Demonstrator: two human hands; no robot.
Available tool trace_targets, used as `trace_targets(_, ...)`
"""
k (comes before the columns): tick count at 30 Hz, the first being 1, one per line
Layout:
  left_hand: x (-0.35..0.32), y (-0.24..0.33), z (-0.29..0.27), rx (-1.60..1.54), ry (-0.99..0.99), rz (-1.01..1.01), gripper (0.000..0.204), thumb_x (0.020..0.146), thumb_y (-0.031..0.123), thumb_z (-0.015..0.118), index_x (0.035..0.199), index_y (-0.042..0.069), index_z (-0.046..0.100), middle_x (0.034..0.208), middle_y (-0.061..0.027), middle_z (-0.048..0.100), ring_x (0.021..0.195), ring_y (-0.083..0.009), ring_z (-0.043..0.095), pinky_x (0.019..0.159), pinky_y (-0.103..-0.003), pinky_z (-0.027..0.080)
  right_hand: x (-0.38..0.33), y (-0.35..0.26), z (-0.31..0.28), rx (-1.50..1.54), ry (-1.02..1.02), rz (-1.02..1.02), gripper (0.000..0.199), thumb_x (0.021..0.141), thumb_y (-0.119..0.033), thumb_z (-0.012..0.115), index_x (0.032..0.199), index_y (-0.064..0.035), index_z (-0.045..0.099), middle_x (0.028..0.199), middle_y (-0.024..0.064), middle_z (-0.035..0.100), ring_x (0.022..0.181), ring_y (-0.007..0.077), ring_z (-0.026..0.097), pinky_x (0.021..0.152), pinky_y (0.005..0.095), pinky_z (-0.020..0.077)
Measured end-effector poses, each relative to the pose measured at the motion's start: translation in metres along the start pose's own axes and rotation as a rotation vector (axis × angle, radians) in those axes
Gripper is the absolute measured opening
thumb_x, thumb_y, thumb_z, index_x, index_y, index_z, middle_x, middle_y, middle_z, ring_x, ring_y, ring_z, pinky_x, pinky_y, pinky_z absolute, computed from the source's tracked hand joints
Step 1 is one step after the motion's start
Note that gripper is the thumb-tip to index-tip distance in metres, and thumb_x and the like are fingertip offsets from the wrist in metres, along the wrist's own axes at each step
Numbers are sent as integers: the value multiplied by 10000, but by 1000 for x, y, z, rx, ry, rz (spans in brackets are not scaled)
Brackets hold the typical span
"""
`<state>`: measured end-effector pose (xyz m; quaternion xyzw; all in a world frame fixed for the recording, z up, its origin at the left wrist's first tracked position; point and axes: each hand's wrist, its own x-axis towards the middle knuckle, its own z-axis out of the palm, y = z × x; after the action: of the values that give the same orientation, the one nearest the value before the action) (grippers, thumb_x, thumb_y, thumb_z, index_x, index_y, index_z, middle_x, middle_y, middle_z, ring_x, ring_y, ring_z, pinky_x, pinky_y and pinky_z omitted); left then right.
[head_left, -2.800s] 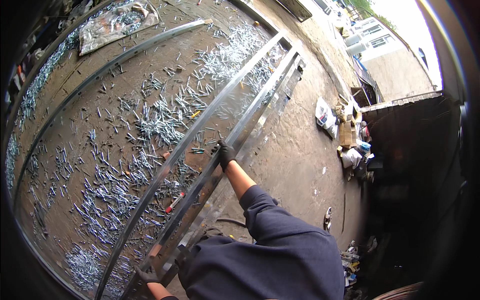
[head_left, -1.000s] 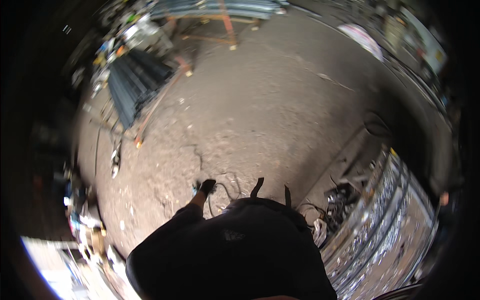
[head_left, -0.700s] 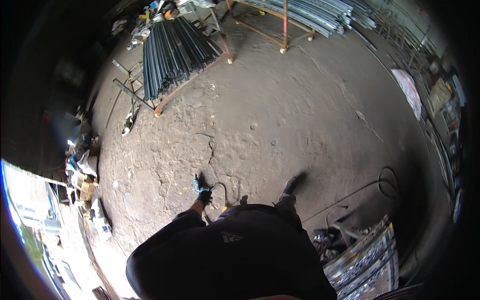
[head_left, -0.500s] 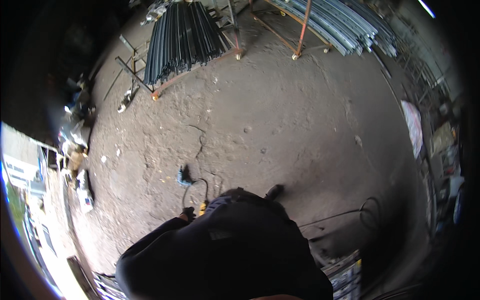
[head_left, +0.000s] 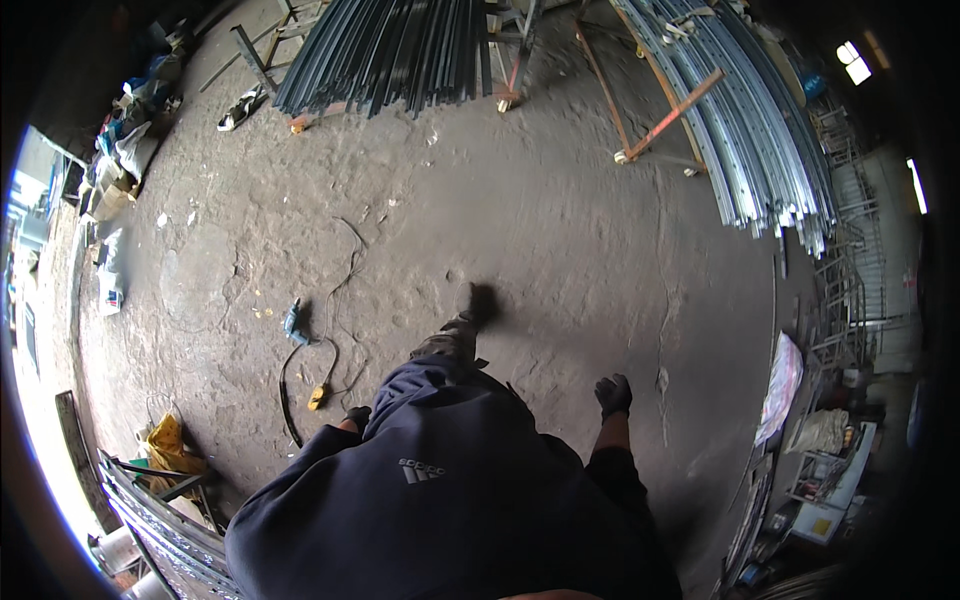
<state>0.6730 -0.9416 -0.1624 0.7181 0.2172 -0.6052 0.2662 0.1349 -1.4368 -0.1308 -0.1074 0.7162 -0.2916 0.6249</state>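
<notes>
My right hand (head_left: 613,395), in a dark glove, hangs away from my body over the floor. Its fingers look curled in, and nothing shows in them. At my left side, my gloved left hand (head_left: 357,416) is mostly covered by my sleeve and jacket, so its fingers are hard to make out. Nearest to it on the floor lies a yellow block-shaped piece (head_left: 317,397) on a black cable (head_left: 286,395). Just beyond that lies a blue power drill (head_left: 294,324). Neither hand touches them. One boot (head_left: 470,300) is stretched out ahead of me.
Ahead, dark metal bars (head_left: 390,60) lie on a wheeled rack. Silvery perforated channels (head_left: 765,140) fill another rack (head_left: 672,118) at the far right. Bags and clutter (head_left: 125,160) line the left; a wrapped bundle (head_left: 780,388) lies right. Metal lengths (head_left: 165,520) rest near left.
I have stepped forward, one leg now extended. My right hand has come into view. The drill and cable now sit farther left, and the racks ahead appear closer.
</notes>
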Motion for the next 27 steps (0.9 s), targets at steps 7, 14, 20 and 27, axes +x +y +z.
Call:
trace_targets(7, 37, 281, 46, 265, 241, 214, 775, 866, 532, 651, 1438, 46, 458, 1312, -227, 603, 1167, -416, 566, 954, -514, 449, -15, -46, 41, -70, 72, -52, 603, 950, -477, 548, 1407, -91, 479, 1264, 236, 619, 1046, 401, 657, 900, 531, 527)
trace_targets(14, 57, 656, 171, -96, 320, 736, 871, 825, 514, 707, 1489, 33, 411, 1476, -208, 499, 1410, -376, 409, 1119, -433, 357, 19, -69, 97, -369, 53, 168, 466, 976, -422, 513, 1293, -81, 499, 1224, 190, 614, 1019, 355, 651, 840, 478, 536)
trace_targets(20, 58, 859, 278, -842, -115, 575, 598, 897, 450, 660, 1417, 211, 487, 1512, -64, 449, 1364, -304, 419, 1062, -508, 350, 119, -197, 213, -557, -29, 194, 336, 983, -378, 515, 1141, -87, 572, 1110, 131, 647, 955, 291, 654, 795, 432, 537)
trace_targets(27, 81, 975, 320, -1033, -121, 457, 1110, 777, 652, 732, 1600, 165, 170, 1687, -93, 92, 1547, -292, 103, 1188, -535, 212, 262, -463, 377, -961, -136, 116, 272, 991, -325, 517, 964, -93, 657, 978, 63, 686, 879, 217, 659, 744, 378, 538)
